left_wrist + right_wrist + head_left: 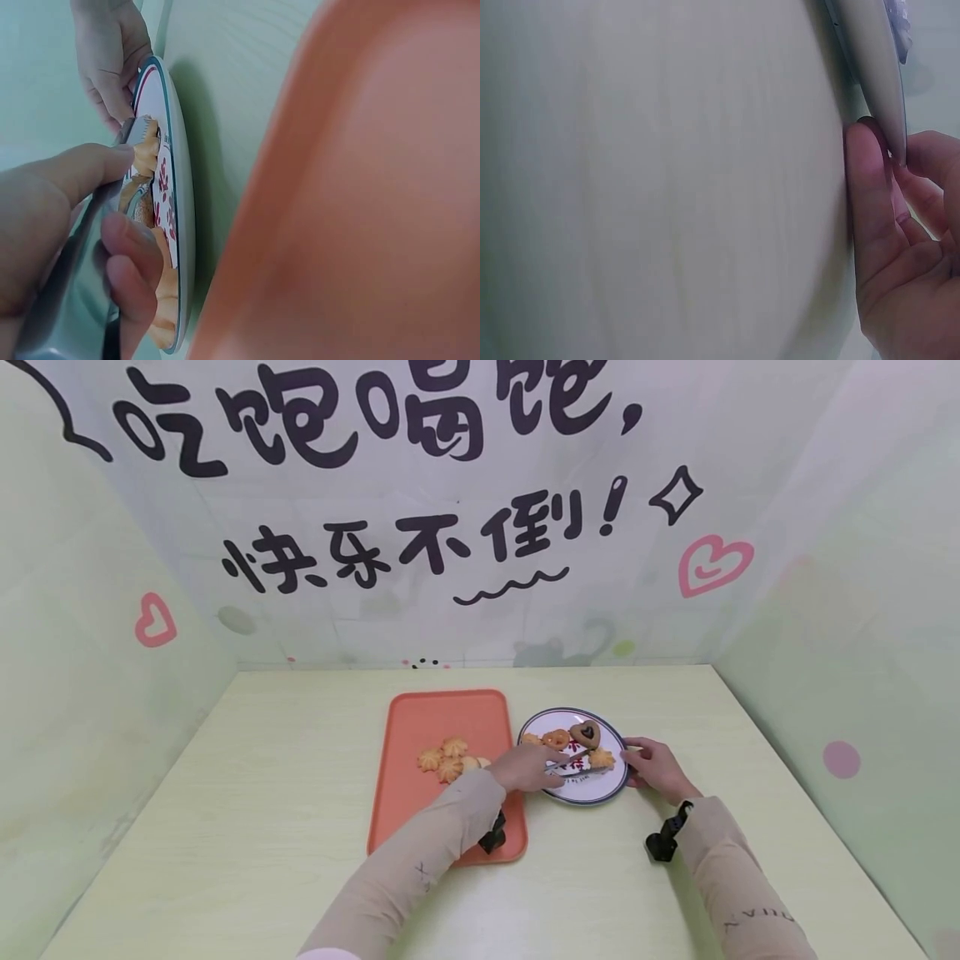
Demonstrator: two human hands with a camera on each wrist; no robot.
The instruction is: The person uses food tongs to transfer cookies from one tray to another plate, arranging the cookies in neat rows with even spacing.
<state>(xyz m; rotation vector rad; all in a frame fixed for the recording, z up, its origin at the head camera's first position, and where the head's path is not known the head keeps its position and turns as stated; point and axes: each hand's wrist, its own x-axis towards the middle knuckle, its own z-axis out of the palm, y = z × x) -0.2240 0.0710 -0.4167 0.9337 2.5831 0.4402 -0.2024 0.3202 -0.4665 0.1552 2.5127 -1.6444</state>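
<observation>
Left hand (527,768) clamps metal tongs (572,763) over the plate (600,794); right hand (654,766) pinches its rim. About 4 cookies (584,734) sit plated, judged transferred; 4 cookies (447,758) remain on the orange tray (435,710), farther across the desk (225,827).

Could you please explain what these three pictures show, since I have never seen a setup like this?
There is no machine here: a person works with two bare hands and wears three cameras. The wide picture comes from the head camera and looks down at a pale table. The other two come from cameras on each wrist, so they are very close and tilted. On the table lie an orange tray with a few cookies and a round plate with more biscuits. The left hand grips metal tongs whose tips reach a biscuit on the plate. The right hand pinches the plate's rim, seen best in the right wrist view.
</observation>
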